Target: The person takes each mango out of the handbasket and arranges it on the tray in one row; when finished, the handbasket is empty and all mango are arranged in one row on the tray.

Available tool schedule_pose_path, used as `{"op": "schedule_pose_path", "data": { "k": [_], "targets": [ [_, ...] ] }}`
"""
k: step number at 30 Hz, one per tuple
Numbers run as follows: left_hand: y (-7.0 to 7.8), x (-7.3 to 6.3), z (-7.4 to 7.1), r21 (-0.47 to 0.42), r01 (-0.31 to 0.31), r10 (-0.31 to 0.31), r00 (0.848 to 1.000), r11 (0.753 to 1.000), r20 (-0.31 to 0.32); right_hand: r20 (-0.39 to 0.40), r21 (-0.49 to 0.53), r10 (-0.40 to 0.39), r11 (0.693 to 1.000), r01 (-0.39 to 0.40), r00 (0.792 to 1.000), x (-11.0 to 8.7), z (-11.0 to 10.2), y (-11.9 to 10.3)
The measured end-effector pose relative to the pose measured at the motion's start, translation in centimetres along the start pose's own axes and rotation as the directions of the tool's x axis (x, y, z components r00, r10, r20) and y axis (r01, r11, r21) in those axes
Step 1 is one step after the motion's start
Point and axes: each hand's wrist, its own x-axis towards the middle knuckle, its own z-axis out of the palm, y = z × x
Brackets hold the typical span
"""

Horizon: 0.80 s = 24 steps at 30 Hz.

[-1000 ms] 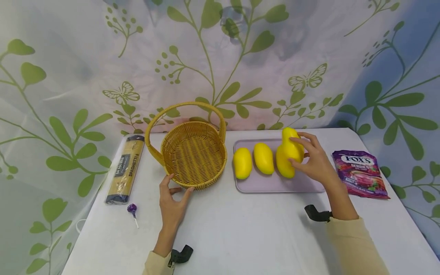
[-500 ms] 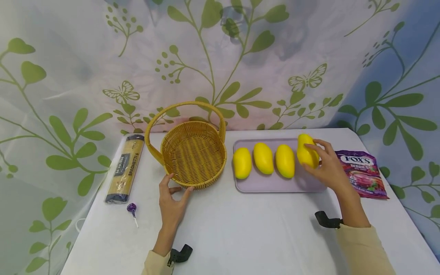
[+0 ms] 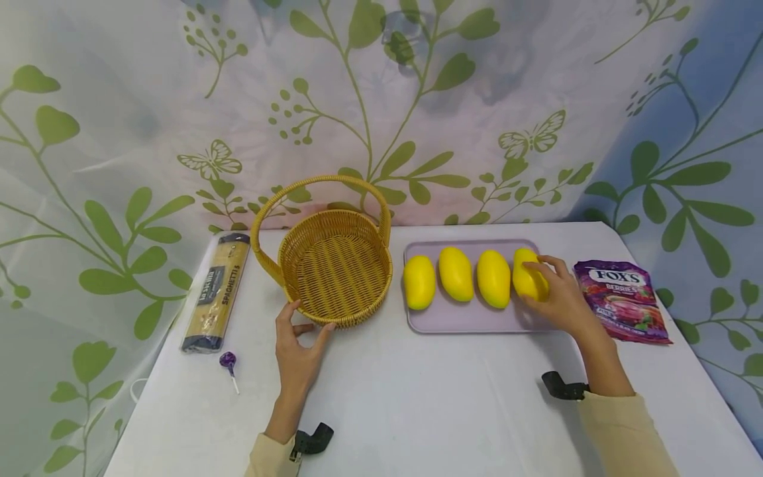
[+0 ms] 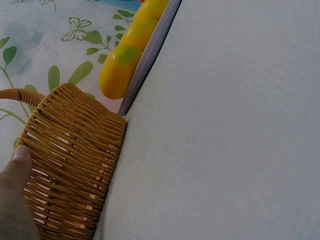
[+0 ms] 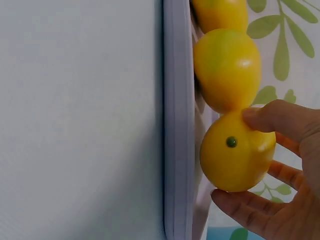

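A yellow mango [image 3: 527,277] is between the thumb and fingers of my right hand [image 3: 560,295], at the right end of a pale purple tray [image 3: 438,324]. In the right wrist view its green stem spot faces the camera, and it touches or nearly touches the neighbouring mango [image 5: 227,70]. Several mangoes stand in a row on the tray. My left hand [image 3: 300,354] rests against the front of a round wicker basket [image 3: 340,278] with a tall handle, thumb and index finger spread apart. The left wrist view shows the thumb [image 4: 19,167] on the basket's woven side.
Left of the basket lies a spaghetti pack [image 3: 217,291], with a purple lollipop [image 3: 228,361] in front of it. A purple candy bag [image 3: 622,300] lies right of the tray. A patterned curtain [image 3: 381,99] hangs behind the white table [image 3: 429,397].
My right hand has carried the mango rightward and down, from above the other mangoes to the tray's right end. My left hand and the basket have stayed put.
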Motion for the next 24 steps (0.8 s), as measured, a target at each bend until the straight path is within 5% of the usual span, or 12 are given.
{"op": "schedule_pose_path", "data": {
  "k": [10, 24],
  "targets": [
    [0.19, -0.03, -0.11, -0.003, -0.009, 0.009, 1.0, 1.0, 0.0, 0.087, -0.001, 0.036, 0.999, -0.036, 0.996, 0.07, 0.19, -0.11],
    [0.11, 0.03, -0.1, -0.011, 0.003, -0.003, 1.0, 1.0, 0.007, 0.1, -0.059, 0.032, 0.998, -0.027, 0.994, -0.06, -0.07, -0.26]
  ]
}}
